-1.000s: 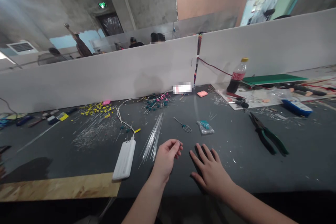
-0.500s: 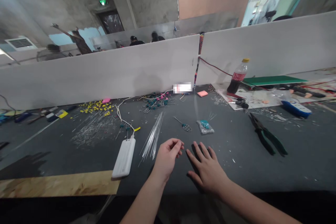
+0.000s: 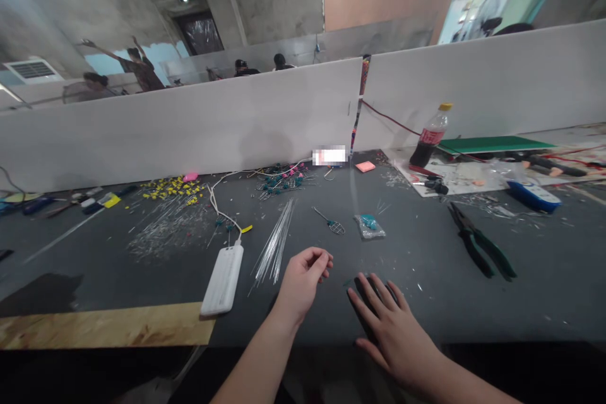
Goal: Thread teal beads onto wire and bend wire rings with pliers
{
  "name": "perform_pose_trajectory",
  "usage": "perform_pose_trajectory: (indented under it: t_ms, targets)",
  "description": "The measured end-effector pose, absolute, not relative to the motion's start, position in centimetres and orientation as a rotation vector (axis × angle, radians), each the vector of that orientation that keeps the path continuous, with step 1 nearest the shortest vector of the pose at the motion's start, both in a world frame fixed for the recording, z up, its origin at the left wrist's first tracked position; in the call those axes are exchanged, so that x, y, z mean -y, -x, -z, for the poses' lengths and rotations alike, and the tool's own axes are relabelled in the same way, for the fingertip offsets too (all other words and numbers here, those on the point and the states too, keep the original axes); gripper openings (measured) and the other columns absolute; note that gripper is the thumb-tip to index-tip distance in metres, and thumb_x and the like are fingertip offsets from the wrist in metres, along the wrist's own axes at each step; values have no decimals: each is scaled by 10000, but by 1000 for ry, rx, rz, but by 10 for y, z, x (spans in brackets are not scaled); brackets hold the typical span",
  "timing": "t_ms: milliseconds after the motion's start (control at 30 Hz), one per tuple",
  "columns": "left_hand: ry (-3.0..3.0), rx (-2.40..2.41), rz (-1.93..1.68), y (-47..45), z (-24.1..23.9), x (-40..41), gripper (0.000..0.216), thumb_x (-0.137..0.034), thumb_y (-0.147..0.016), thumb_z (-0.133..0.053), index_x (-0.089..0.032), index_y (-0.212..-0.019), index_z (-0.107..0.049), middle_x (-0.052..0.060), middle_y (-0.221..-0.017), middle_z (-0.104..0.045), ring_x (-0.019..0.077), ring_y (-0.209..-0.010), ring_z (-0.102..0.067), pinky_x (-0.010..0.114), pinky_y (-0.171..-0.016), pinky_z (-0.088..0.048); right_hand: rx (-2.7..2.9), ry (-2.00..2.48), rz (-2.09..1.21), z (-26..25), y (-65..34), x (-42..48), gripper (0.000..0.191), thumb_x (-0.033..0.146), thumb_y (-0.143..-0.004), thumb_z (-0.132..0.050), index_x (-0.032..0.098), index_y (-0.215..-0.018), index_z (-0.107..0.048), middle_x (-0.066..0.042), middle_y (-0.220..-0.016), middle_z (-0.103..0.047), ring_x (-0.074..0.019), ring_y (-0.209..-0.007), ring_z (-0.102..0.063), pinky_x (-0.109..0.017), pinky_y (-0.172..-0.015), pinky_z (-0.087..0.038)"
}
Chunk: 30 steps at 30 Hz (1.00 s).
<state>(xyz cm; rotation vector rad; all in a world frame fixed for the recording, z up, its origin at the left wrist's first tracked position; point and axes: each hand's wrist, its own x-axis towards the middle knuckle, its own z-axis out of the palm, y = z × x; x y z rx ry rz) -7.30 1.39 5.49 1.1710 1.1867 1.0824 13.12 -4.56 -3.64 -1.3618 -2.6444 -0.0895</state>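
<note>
My left hand (image 3: pixel 305 278) hovers over the dark table with its thumb and fingers pinched together; anything between them is too small to make out. My right hand (image 3: pixel 391 322) lies with palm down and fingers spread, holding nothing. A thin greenish strand (image 3: pixel 349 281) shows by its fingertips. Left of my left hand is a bundle of straight metal wires (image 3: pixel 275 243). Beyond my hands lie a small wire piece with a looped end (image 3: pixel 336 227) and a clear plastic bag (image 3: pixel 370 227) with something teal in it.
A white power bank (image 3: pixel 222 281) with a cable lies left. Yellow bits (image 3: pixel 177 189) and teal-headed wire pieces (image 3: pixel 279 184) are scattered behind. Green-handled pliers (image 3: pixel 480 243) and a cola bottle (image 3: pixel 430 136) are at right. A white partition (image 3: pixel 189 126) borders the back; people are beyond it.
My right hand has slid back toward me and slightly right, uncovering the greenish strand. My left hand stays pinched in nearly the same place.
</note>
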Motion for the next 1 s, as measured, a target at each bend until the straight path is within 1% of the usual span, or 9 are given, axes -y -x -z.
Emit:
perform_pose_trajectory:
  t_ms: [100,200,267,400,600,767,900,1000]
  targets:
    - [-1164,-1188,-1075,72,-53,-15,259,-401,-797,-617,-148,-791,-671,34,-733,-638,116,-610,-535,218,-562,-393,2637,1392,61,35,-128,39,668,501,-877,-499,236,-1469,-339,-175,-1527,-300,-428,-1375,-255,-612,-1024,-262]
    - [-1165,-1184,-1073,72,-52,-16,250,-393,-796,-620,-149,-792,-672,34,-732,-639,112,-604,-532,216,-561,-393,2640,1469,-25,26,-117,19,659,512,-874,-502,227,-1454,-372,-201,-1529,-275,-443,-1384,-231,-634,-1027,-240]
    - [-1162,-1182,-1074,72,-51,-16,239,-383,-796,-622,-149,-788,-670,31,-725,-635,109,-602,-527,214,-563,-394,2641,1512,-86,19,-108,4,659,537,-887,-470,223,-1456,-368,-214,-1533,-252,-451,-1391,-208,-646,-1034,-218]
    - [-1154,-1176,-1063,70,-52,-16,240,-385,-788,-625,-148,-770,-663,26,-710,-621,107,-596,-515,214,-561,-391,2605,1559,-131,10,-98,-12,651,544,-908,-429,211,-1462,-357,-216,-1538,-234,-437,-1406,-175,-635,-1055,-192]
    - [-1166,-1198,-1026,69,-52,-14,255,-398,-788,-624,-147,-777,-665,35,-722,-631,116,-601,-523,220,-563,-392,2591,1506,-29,28,-121,16,655,517,-877,-498,223,-1450,-379,-185,-1537,-268,-429,-1398,-196,-630,-1045,-208]
    - [-1190,-1198,-1023,69,-51,-13,246,-387,-810,-605,-150,-788,-668,35,-741,-636,115,-615,-533,215,-568,-388,2618,1401,67,37,-145,44,663,499,-895,-465,238,-1483,-304,-163,-1523,-315,-413,-1378,-254,-602,-1023,-262]
    - [-1180,-1193,-1022,69,-49,-13,244,-393,-799,-618,-155,-784,-668,30,-736,-639,116,-610,-533,218,-572,-386,2642,1362,74,33,-146,41,653,521,-896,-461,252,-1475,-322,-172,-1524,-308,-423,-1376,-252,-609,-1018,-261]
    - [-1175,-1192,-1014,69,-47,-13,245,-398,-798,-619,-158,-789,-668,28,-744,-639,117,-617,-533,218,-575,-386,2670,1367,43,29,-138,30,658,517,-880,-493,247,-1463,-351,-191,-1521,-300,-440,-1373,-249,-628,-1010,-256]
